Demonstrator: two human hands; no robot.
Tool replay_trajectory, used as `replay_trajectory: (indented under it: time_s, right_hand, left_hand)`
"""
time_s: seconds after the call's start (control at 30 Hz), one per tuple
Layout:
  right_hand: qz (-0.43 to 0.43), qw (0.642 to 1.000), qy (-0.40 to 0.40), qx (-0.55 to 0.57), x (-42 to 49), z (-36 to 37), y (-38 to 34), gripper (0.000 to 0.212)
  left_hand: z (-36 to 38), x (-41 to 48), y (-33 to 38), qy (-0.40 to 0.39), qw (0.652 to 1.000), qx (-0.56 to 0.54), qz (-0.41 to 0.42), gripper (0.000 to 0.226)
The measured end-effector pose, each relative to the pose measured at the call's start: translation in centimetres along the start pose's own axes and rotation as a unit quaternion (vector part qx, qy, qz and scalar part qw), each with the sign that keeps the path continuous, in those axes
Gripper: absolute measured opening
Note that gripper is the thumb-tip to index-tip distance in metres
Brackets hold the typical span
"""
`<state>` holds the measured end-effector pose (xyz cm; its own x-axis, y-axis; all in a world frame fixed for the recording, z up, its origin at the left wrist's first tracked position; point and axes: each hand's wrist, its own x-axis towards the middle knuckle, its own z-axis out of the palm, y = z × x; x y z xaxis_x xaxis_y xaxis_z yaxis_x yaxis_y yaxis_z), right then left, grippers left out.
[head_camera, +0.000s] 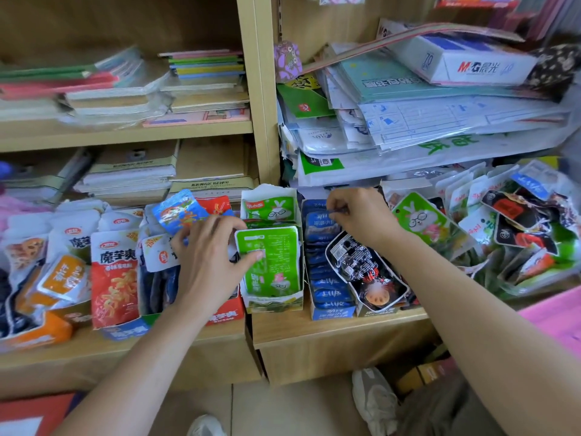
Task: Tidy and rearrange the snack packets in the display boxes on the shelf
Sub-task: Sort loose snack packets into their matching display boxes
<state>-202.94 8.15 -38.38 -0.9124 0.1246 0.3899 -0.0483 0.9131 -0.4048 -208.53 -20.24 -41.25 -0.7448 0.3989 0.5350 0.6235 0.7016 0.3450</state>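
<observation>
A green snack packet [276,262] stands at the front of a green-and-white display box [273,303] on the shelf. My left hand [207,256] grips that packet's left edge, thumb on its face. Just to the right, a blue display box [330,311] holds a row of blue packets [327,291]. My right hand [361,215] pinches the top of a blue packet [320,221] at the back of that row. A black packet [361,272] lies tilted over the blue box's right side.
Red and white packets [114,278] and orange packets [59,278] fill boxes at the left. A loose heap of mixed packets [509,228] lies at the right. Stacked paper and notebooks [408,114] crowd the shelves above. The wooden shelf edge [339,328] runs below.
</observation>
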Motion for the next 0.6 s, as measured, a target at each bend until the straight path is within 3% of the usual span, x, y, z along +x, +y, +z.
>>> replay_trajectory:
  time_s: [0.1,0.23,0.4,0.5,0.6]
  right_hand:
    - [0.015,1.0,-0.005,-0.006,0.2,0.5,0.5,0.018]
    - [-0.007,0.999,0.028,0.023,-0.6,0.3,0.2,0.053]
    - [-0.068,0.992,0.107,-0.006,-0.9,0.2,0.2,0.032]
    - [-0.087,0.99,0.109,-0.019,-0.8,1.2,0.3,0.023]
    - [-0.076,0.993,0.076,-0.041,-0.4,2.0,1.0,0.027]
  left_hand:
    - [0.1,0.0,0.0,0.0,1.0,-0.001,0.001,0.049]
    - [0.1,-0.2,-0.7,-0.011,1.0,-0.003,0.025,0.05]
    - [0.0,-0.6,-1.0,-0.013,0.999,-0.01,0.043,0.049]
    - [-0.1,-0.5,-0.9,-0.013,0.999,-0.013,0.037,0.049]
    - [-0.1,-0.4,-0.7,-0.017,0.999,-0.012,0.027,0.048]
